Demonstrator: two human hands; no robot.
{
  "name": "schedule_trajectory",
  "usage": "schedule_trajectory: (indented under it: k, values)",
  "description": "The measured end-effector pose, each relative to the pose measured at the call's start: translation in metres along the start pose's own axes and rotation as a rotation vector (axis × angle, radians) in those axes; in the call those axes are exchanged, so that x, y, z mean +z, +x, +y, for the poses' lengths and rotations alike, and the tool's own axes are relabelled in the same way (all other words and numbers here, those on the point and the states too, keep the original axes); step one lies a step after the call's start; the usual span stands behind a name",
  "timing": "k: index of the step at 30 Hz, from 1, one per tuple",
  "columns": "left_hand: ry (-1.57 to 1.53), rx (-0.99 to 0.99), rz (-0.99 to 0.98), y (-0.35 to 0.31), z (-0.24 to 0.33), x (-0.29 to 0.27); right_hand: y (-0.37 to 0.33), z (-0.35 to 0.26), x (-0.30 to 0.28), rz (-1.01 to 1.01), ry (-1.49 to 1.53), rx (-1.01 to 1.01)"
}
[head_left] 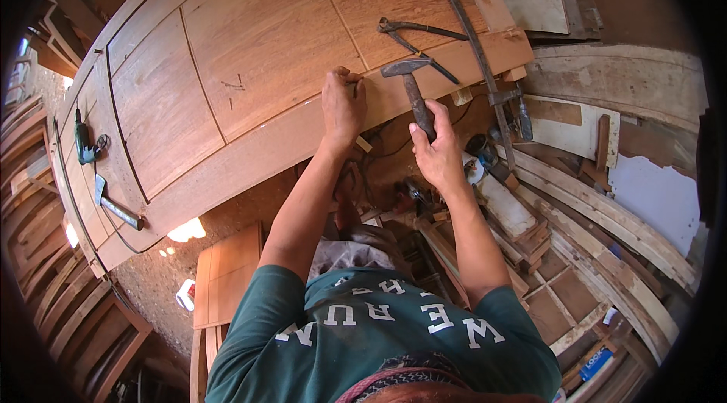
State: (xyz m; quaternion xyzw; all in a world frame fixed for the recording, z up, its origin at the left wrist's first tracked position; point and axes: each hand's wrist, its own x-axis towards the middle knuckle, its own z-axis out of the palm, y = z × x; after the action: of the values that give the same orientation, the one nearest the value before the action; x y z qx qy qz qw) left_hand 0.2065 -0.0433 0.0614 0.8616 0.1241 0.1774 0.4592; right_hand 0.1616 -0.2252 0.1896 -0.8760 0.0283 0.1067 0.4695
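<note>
Head view: a dark-handled steel hammer [412, 89] slants forward-left from the gripping right hand [437, 147], just right of the curled left hand [344, 105], contents indiscernible.

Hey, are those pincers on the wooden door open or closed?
Open: the pincers lie on the wooden door with their two handles spread apart in a V.

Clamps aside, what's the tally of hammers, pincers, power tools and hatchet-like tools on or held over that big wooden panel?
Hammer: 1, in the right hand
Pincers: 1 pair
Green power tool: 1
Hatchet-like tool: 1
Total: 4
</note>
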Motion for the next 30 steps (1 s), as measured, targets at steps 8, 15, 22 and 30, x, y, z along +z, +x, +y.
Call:
schedule_trajectory:
  k: [8, 15, 22, 30]
  values:
    - [0.013, 0.059, 0.019, 0.001, 0.0, -0.001, 0.01, -0.005, 0.007, -0.009, -0.333, -0.269]
    - [0.001, 0.032, 0.018, 0.0, -0.001, 0.002, 0.014, -0.004, 0.02, -0.058, -0.579, -0.302]
    - [-0.018, 0.028, 0.013, 0.0, 0.001, 0.0, 0.016, -0.006, 0.022, -0.102, -0.644, -0.264]
    - [-0.115, 0.027, 0.072, -0.001, -0.012, -0.028, 0.005, 0.01, 0.01, 0.085, -0.259, -0.197]
